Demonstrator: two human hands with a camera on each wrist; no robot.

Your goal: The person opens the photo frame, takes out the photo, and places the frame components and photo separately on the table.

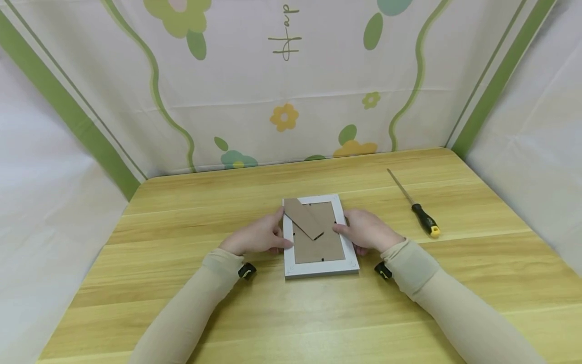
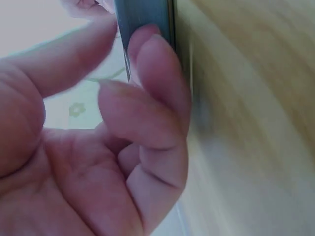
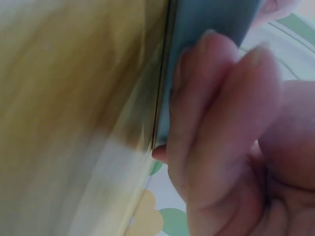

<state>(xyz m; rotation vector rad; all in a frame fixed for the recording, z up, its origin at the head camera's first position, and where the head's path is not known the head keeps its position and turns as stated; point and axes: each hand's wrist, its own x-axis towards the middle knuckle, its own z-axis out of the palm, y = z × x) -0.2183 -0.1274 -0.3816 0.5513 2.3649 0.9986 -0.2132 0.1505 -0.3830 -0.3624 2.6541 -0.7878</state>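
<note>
A white picture frame [image 1: 290, 255] lies face down on the wooden table, showing its brown back panel [image 1: 324, 250]. Across the upper left of that panel slants a brown cardboard easel stand [image 1: 305, 217], and small black tabs sit around the panel's edge. My left hand [image 1: 259, 235] holds the frame's left side, thumb on the back and fingers against the side edge [image 2: 144, 14]. On the opposite side my right hand [image 1: 369, 231] grips the frame the same way, its thumb reaching onto the back panel. The frame's front is hidden underneath.
A screwdriver [image 1: 425, 220] with a black and yellow handle lies to the right of my right hand, its shaft pointing away to the upper left. Behind the wooden table [image 1: 191, 202] hangs a pale curtain [image 1: 236, 76] with printed flowers.
</note>
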